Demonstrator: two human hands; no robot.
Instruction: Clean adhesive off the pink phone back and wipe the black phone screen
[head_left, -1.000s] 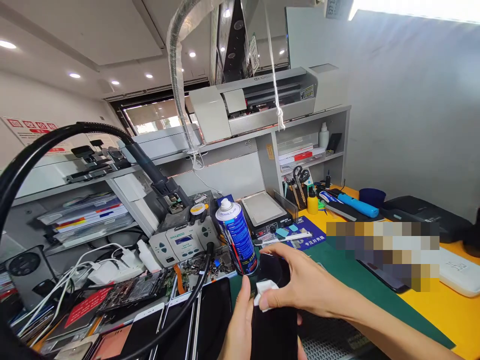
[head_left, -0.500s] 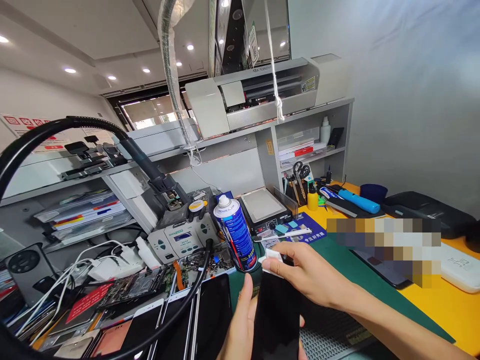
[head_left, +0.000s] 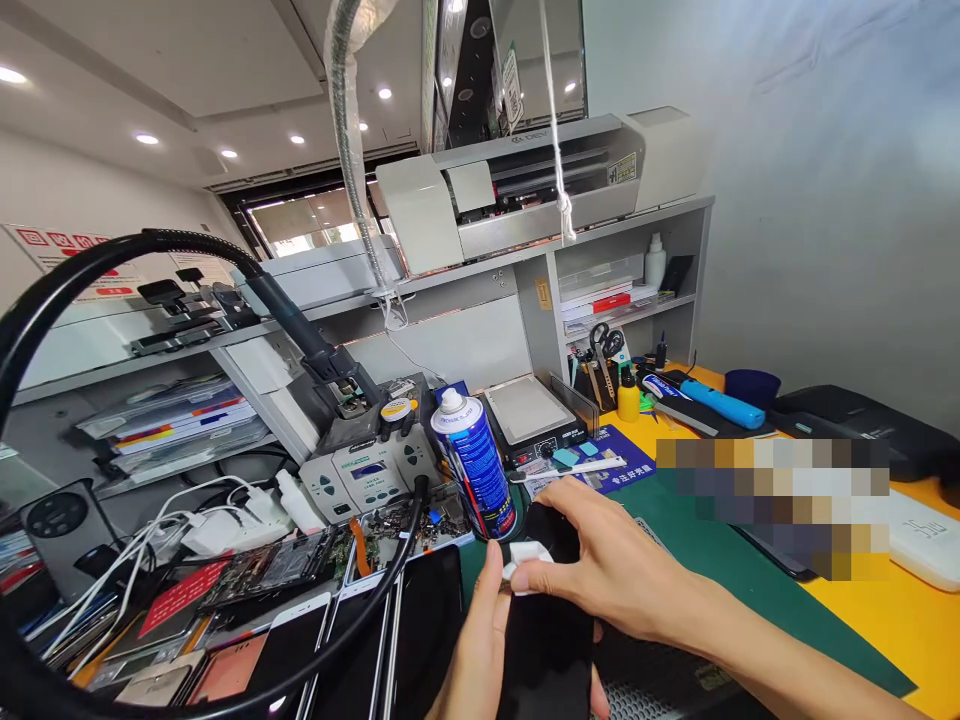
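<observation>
A black smartphone (head_left: 546, 655) lies in my left hand (head_left: 480, 640), thumb along its left edge and fingertips showing at its right edge. My right hand (head_left: 611, 565) is closed on a small folded white wipe (head_left: 527, 552), pinched under the thumb against the phone's upper left edge. The fingers of that hand curl over the phone's top end and hide part of it. Just behind the hands stands a blue spray can (head_left: 476, 465) with a white nozzle, upright on the green mat (head_left: 757, 570).
To the left, several phones (head_left: 427, 630) and bare circuit boards (head_left: 262, 570) crowd the bench under a black hose (head_left: 379, 600). A soldering station (head_left: 375, 475) and a heating plate (head_left: 529, 410) stand behind. On the right are a yellow bottle (head_left: 628, 395) and a white power bank (head_left: 926, 535).
My right hand has moved the wipe down and slightly left along the phone's edge. Its fingers now reach over the phone's top end. The left hand keeps its hold.
</observation>
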